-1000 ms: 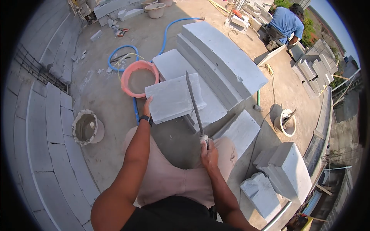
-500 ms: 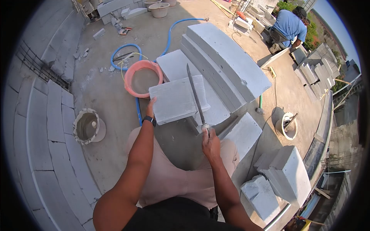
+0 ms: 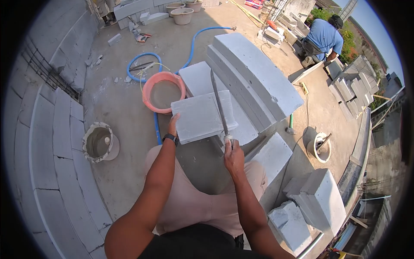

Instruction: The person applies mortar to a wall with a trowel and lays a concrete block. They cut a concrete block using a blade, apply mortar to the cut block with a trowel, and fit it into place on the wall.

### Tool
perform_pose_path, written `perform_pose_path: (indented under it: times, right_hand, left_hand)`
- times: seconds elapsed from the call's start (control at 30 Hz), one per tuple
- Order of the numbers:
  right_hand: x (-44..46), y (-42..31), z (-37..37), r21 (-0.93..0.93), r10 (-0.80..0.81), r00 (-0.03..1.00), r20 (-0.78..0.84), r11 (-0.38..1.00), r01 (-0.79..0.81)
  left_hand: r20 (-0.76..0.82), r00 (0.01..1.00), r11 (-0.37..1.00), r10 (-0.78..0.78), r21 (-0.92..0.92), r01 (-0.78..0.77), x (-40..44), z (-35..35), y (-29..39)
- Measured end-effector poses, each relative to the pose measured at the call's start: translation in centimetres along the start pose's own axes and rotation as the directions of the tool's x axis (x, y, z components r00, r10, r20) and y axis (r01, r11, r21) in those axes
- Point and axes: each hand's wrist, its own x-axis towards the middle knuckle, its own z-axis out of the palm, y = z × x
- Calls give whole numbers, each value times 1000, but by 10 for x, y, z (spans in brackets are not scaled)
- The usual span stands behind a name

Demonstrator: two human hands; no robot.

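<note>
A pale grey lightweight concrete block [image 3: 198, 118] lies across other blocks in front of my knees. My left hand [image 3: 173, 125] grips its left edge, thumb near the top face. My right hand [image 3: 233, 156] is closed around the pale handle of a long, narrow dark blade [image 3: 218, 97]. That blade lies over the block's right part, its tip pointing away from me; whether it has teeth I cannot tell. Under and behind the held block are a flat block [image 3: 196, 77] and a stack of larger blocks [image 3: 254, 71].
An orange bucket [image 3: 148, 101] and blue hose [image 3: 189, 54] are beyond my left hand. A mortar-stained bucket [image 3: 113, 149] stands left, near a block wall [image 3: 64, 146]. Right are a white bucket [image 3: 326, 155], a hammer [image 3: 291, 129] and cut blocks [image 3: 323, 194]. A person [image 3: 323, 36] crouches farther off.
The view has shifted slightly. Relative to the block, the blade and my right hand have moved a little away from me. My left hand keeps its hold on the block.
</note>
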Motion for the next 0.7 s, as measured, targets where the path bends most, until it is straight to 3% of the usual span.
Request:
perform_pose_path:
  times: [0.03,0.1,0.13,0.2,0.23,0.33,0.37,0.4,0.43,0.47,0.5,0.57,0.6,0.7]
  right_hand:
    - [-4,-7,-9,-4,5,1000,4,1000,-5]
    - [-6,-24,-26,219,-211,942,-260,938,270]
    - [-8,-33,-35,220,-213,943,-254,937,271]
    - [-9,-47,-50,505,-295,828,-476,679,533]
    - [-5,-54,-49,552,-294,771,-565,560,618]
    - [-4,-19,-24,525,-248,790,-561,631,571]
    - [-5,15,-7,326,-227,875,-428,864,384]
    - [-3,33,1,323,-229,874,-428,864,385]
    - [-1,42,3,78,-167,971,-170,980,182]
    - [2,50,8,-213,-7,998,57,977,19]
    - [10,46,5,-210,-24,999,36,977,31]
    - [-8,29,-8,25,-128,988,-88,991,130]
    - [-13,19,-19,22,-113,990,-83,993,115]
    - [-4,-16,-56,299,-159,954,-254,925,234]
  left_hand:
    - [-4,1000,1000,-6,-2,6,1,-4,-4]
    - [-5,999,999,-35,-20,34,7,-12,-6]
    - [-12,999,999,-33,-23,32,4,-9,-4]
    - [-8,1000,1000,-10,-15,10,1,-2,-2]
    - [-6,1000,1000,-6,-19,6,0,2,0]
    - [12,1000,999,15,36,-16,-3,11,7]
    - [-31,999,999,25,48,-24,-7,15,10]
    - [-71,997,998,36,58,-32,-10,19,11]
    - [-65,997,998,37,52,-34,-13,18,7]
    - [-60,997,996,54,67,-50,-14,14,8]
    - [-46,995,994,85,76,-81,-4,17,13]
    - [-94,993,994,74,90,-66,-2,14,16]
    - [-137,989,994,60,104,-46,-4,12,14]
    - [-152,986,991,63,129,-44,-13,15,14]
